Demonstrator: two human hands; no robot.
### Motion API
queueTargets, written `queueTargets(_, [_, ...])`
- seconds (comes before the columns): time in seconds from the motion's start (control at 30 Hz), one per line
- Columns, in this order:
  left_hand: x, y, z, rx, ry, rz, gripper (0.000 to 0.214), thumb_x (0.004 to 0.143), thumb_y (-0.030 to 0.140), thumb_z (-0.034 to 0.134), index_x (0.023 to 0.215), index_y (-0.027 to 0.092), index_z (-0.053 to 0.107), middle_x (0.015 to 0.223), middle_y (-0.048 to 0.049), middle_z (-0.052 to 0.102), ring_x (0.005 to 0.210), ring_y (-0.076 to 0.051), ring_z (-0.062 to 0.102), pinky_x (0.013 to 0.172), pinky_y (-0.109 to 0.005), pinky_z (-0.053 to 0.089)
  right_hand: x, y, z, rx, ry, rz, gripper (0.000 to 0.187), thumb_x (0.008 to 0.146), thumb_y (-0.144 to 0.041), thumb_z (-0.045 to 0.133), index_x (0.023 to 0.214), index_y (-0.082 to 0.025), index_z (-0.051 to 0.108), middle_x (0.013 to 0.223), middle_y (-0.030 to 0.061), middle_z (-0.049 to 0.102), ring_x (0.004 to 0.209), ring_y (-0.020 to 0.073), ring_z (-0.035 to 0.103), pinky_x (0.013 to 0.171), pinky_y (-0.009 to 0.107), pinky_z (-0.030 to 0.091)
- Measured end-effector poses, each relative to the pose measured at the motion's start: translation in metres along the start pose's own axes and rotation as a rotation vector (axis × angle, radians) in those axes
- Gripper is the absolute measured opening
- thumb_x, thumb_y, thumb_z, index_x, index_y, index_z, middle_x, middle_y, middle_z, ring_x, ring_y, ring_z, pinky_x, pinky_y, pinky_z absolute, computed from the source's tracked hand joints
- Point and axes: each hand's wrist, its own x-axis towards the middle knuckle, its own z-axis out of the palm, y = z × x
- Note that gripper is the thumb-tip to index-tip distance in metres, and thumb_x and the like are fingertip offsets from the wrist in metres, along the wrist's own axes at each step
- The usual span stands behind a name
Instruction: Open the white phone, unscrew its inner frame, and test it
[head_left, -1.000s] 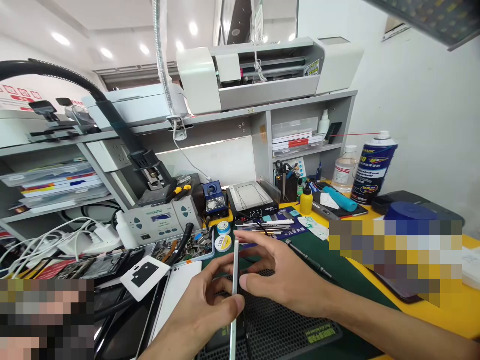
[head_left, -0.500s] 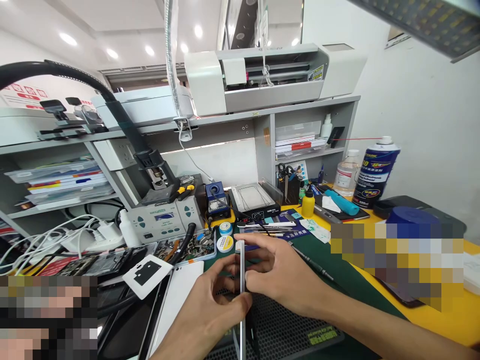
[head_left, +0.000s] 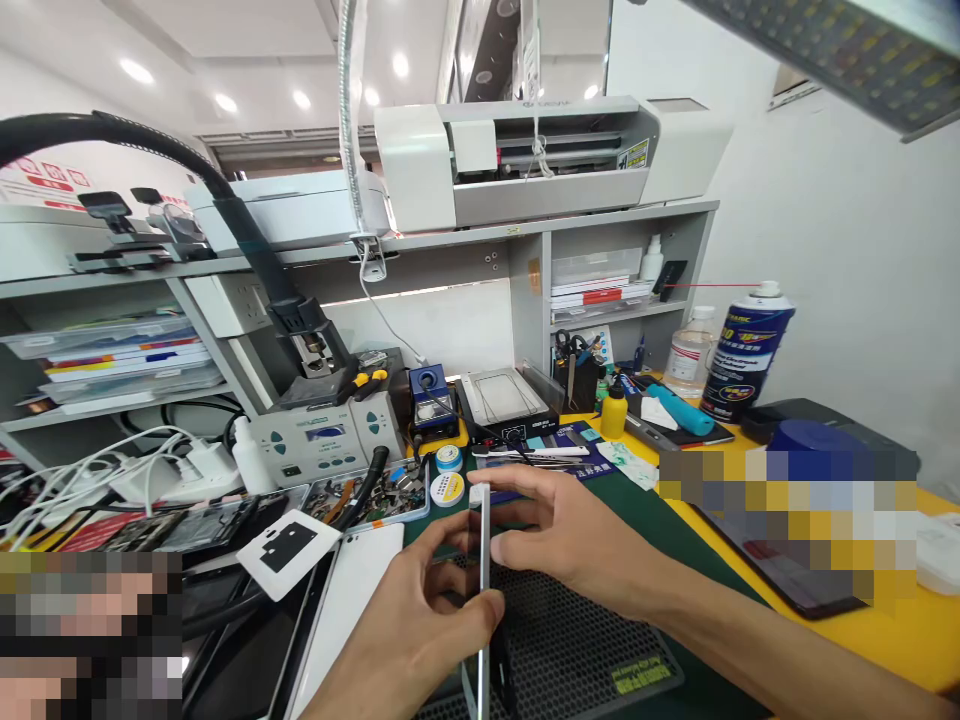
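A thin white phone (head_left: 484, 560) stands on edge between my two hands, seen side-on above a black perforated mat (head_left: 570, 640). My left hand (head_left: 420, 625) grips its left face, thumb pressed against the near edge and fingers curled behind. My right hand (head_left: 570, 550) holds the right side, fingers wrapped round the upper part and thumb on the edge. Both hands are closed on the phone.
A white panel with a black cut-out (head_left: 289, 548) and dark screens lie at the left. A parts tray (head_left: 379, 495), solder tins (head_left: 448, 488), soldering station (head_left: 322, 440) and heating plate (head_left: 502, 400) stand behind. A spray can (head_left: 746, 350) and a yellow bottle (head_left: 613, 412) stand right.
The phone has shifted slightly right and lower between my hands, and my right fingers have closed more tightly round its top. The view has tilted a little.
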Motion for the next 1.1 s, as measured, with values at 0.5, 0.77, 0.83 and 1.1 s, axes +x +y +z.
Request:
queueTargets(0.5, [0.009,-0.011,-0.003,0.05,0.059,0.0,0.063,0.073,0.049,0.078,0.128,0.023,0.065,0.063,0.0008,0.063,0.068,-0.025,0.063,0.069,-0.031,0.051,0.006,0.007,0.003,-0.081,0.144,-0.083,0.052,0.074,-0.021,0.073,0.126,-0.018,0.07,0.111,0.0081,0.077,0.106,0.0274,0.072,0.093,0.039,0.057])
queueTargets(0.77, [0.013,-0.014,-0.005,0.077,0.052,-0.013,0.065,0.074,0.052,0.074,0.129,0.019,0.062,0.06,0.0023,0.059,0.067,-0.024,0.06,0.065,-0.029,0.046,0.009,0.006,0.003,0.041,0.114,-0.053,0.048,0.074,-0.015,0.071,0.121,-0.018,0.074,0.094,0.0045,0.08,0.093,0.0247,0.076,0.09,0.037,0.057])
queueTargets(0.83, [0.013,-0.012,-0.003,0.129,0.05,-0.02,0.071,0.074,0.054,0.071,0.133,0.016,0.057,0.061,0.0029,0.058,0.066,-0.023,0.059,0.064,-0.029,0.044,0.011,0.009,0.002,0.046,0.127,-0.064,0.046,0.074,-0.015,0.071,0.12,-0.018,0.075,0.093,0.0046,0.081,0.093,0.0249,0.076,0.089,0.037,0.057])
queueTargets(1.1, [0.011,-0.007,0.002,0.188,0.069,-0.007,0.074,0.073,0.057,0.069,0.132,0.015,0.057,0.059,0.0039,0.055,0.063,-0.021,0.054,0.063,-0.029,0.041,0.016,0.016,-0.001,-0.019,0.189,-0.112,0.037,0.077,-0.022,0.071,0.113,-0.022,0.079,0.099,0.0046,0.08,0.096,0.0261,0.075,0.086,0.037,0.057])
